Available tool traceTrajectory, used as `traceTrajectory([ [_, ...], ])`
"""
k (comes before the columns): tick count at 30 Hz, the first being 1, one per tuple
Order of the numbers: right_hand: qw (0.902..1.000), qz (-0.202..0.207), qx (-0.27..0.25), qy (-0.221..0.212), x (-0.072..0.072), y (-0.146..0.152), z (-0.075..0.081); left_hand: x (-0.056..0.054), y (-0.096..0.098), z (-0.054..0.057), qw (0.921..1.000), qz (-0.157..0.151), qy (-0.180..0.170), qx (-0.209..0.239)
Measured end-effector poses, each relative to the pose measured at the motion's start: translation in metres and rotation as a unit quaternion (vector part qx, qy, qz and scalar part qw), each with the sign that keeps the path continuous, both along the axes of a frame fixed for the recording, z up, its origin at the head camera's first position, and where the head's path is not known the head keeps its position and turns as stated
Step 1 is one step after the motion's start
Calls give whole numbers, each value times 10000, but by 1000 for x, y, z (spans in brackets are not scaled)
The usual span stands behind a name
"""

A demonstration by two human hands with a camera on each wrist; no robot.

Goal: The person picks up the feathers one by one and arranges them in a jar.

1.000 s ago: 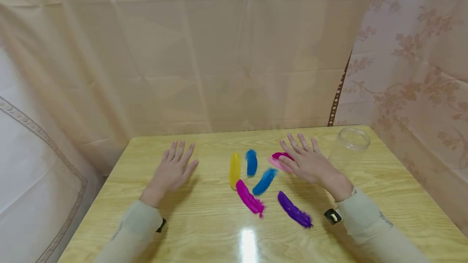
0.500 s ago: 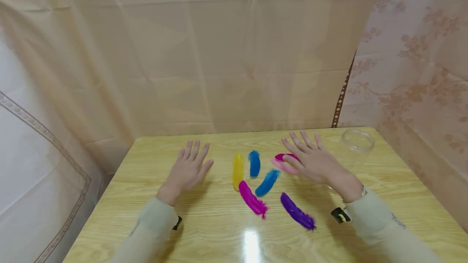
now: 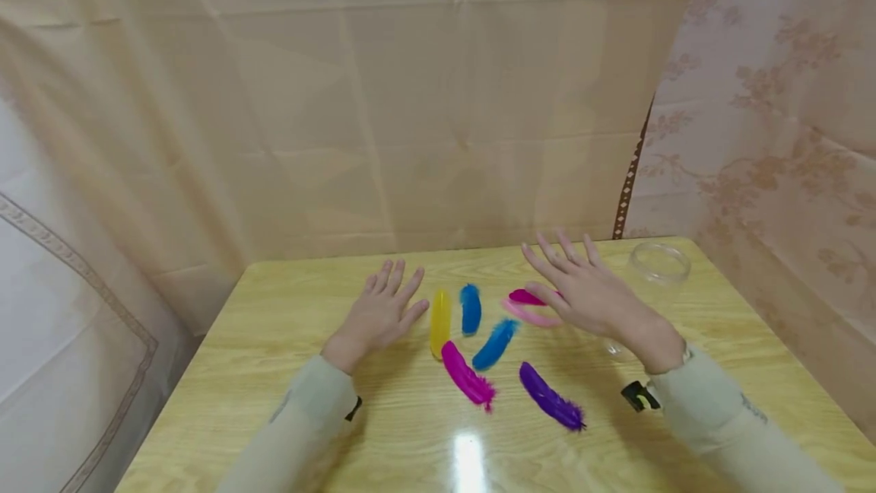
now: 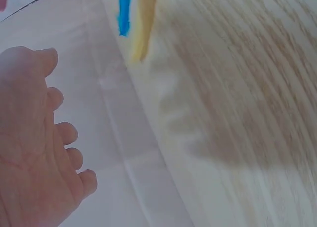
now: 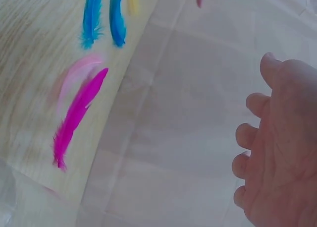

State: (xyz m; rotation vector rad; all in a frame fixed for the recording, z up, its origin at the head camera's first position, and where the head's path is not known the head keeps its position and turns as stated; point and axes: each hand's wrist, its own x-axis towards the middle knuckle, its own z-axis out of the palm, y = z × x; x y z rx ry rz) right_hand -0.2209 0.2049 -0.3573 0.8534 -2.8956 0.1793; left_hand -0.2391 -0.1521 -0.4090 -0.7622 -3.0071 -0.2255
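Note:
Both hands hover palm down over the table with spread fingers, holding nothing. My left hand (image 3: 376, 314) is just left of the yellow feather (image 3: 441, 323). My right hand (image 3: 591, 299) hangs above the right side, partly covering a dark pink feather (image 5: 81, 115) and a pale pink feather (image 3: 532, 315). Between the hands lie two blue feathers, one upright (image 3: 471, 310) and one slanted (image 3: 496, 345). A magenta feather (image 3: 468, 375) touches the yellow one's lower end. Nearer the front right lies a purple feather (image 3: 550, 396).
A clear, open-topped jar (image 3: 660, 263) stands at the back right, partly behind the right hand. The wooden table (image 3: 411, 440) ends against a beige curtain (image 3: 438, 135). A floral cloth (image 3: 787, 173) hangs along the right, a white one (image 3: 55, 341) on the left.
The left hand has moved right, toward the yellow feather. The right hand has risen slightly and stays over the pink feathers. The feathers lie as before.

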Motion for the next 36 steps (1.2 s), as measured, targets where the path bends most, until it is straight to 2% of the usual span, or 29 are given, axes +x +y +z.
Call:
traceTrajectory([
  [4, 9999, 15, -10, 116, 1, 1, 10, -5, 6, -2, 9996, -83, -241, -124],
  [7, 9997, 29, -65, 237, 5, 3, 17, -6, 12, -1, 9972, -138, -723, 107],
  [10, 9990, 108, -90, 419, 9, 5, 24, -5, 17, 2, 9910, -59, -1233, 512],
  [13, 9978, 172, -126, 624, 14, 8, 29, -6, 22, 4, 9840, 61, -1599, 784],
  [18, 9928, 227, -493, 1066, 20, 18, 36, -11, 30, 6, 9711, 157, -2055, 1207],
  [21, 9848, 308, -825, 1500, 21, 25, 39, -13, 35, 7, 9661, 289, -2137, 1419],
  [24, 9690, 460, -1210, 2104, 21, 34, 39, -15, 40, 6, 9677, 495, -1929, 1548],
  [28, 9386, 612, -1798, 2880, 20, 46, 38, -16, 47, 2, 9687, 988, -1561, 1660],
  [32, 9016, 599, -2336, 3591, 19, 56, 36, -17, 54, -5, 9600, 1504, -1481, 1838],
  [35, 8714, 447, -2849, 3968, 21, 61, 34, -17, 60, -9, 9535, 1740, -1487, 1958],
  [36, 8652, 338, -2992, 4009, 23, 63, 33, -18, 61, -10, 9518, 1788, -1489, 1997],
])
